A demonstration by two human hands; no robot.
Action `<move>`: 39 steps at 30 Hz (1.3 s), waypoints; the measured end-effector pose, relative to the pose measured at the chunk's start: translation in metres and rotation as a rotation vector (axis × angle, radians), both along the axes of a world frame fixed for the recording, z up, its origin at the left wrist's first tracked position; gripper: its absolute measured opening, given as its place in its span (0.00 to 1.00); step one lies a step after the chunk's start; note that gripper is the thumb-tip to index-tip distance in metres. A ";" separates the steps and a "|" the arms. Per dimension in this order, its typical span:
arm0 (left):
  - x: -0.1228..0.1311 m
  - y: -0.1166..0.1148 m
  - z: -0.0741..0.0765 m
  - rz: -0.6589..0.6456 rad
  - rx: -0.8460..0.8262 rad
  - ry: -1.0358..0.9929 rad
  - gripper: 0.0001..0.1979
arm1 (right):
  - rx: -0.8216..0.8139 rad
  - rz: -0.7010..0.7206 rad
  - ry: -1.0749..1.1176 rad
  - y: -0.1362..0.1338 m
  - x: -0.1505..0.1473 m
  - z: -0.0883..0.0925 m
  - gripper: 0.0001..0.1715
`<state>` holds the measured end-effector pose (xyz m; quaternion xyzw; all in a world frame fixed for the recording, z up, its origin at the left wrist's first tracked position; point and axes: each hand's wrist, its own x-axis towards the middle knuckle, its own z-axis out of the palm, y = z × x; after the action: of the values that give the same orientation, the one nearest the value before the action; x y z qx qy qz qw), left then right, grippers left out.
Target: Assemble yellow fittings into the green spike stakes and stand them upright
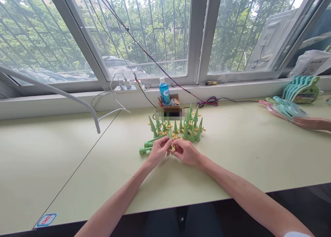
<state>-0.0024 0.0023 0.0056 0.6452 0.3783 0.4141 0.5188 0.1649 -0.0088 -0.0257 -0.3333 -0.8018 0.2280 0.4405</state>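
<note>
My left hand (158, 150) and my right hand (186, 151) meet over the pale green table (103, 175), fingers pinched together. Between them the left hand holds a green cone-shaped spike (170, 136), while the right fingertips pinch a small yellow piece (173, 148) at its lower end. Just beyond the hands stands a cluster of upright green spikes (190, 126) with small yellow pieces (173, 136) scattered among them. To the left of my left hand lie several green spikes on their sides (148, 146).
A small cardboard box (170, 110) and a blue-labelled water bottle (164, 91) stand behind the spikes. Cables and a power strip (125, 88) lie on the sill. Another person's hand (309, 122) rests at the right beside pastel plastic hangers (301, 88). A white tube (77, 100) crosses left.
</note>
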 end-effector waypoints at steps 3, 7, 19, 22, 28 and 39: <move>0.001 0.000 0.001 0.000 0.004 0.002 0.16 | -0.019 -0.023 -0.002 0.000 -0.001 0.002 0.05; 0.002 -0.001 0.002 0.021 0.000 0.012 0.16 | -0.029 -0.039 -0.001 0.000 -0.001 0.003 0.06; 0.001 0.001 -0.006 0.020 0.003 0.003 0.17 | -0.058 -0.040 0.075 0.003 0.000 -0.001 0.15; 0.001 0.001 -0.009 0.020 -0.004 0.016 0.17 | -0.039 -0.042 0.084 0.004 -0.001 -0.003 0.16; 0.003 0.000 -0.009 0.033 -0.004 0.026 0.18 | -0.048 -0.043 0.079 0.004 -0.001 -0.003 0.19; 0.004 -0.002 -0.006 0.079 -0.008 0.021 0.18 | -0.073 -0.046 0.074 0.006 0.000 -0.006 0.16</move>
<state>0.0019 0.0008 -0.0005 0.6319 0.4109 0.4258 0.5006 0.1653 -0.0028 -0.0316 -0.3588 -0.7684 0.2590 0.4623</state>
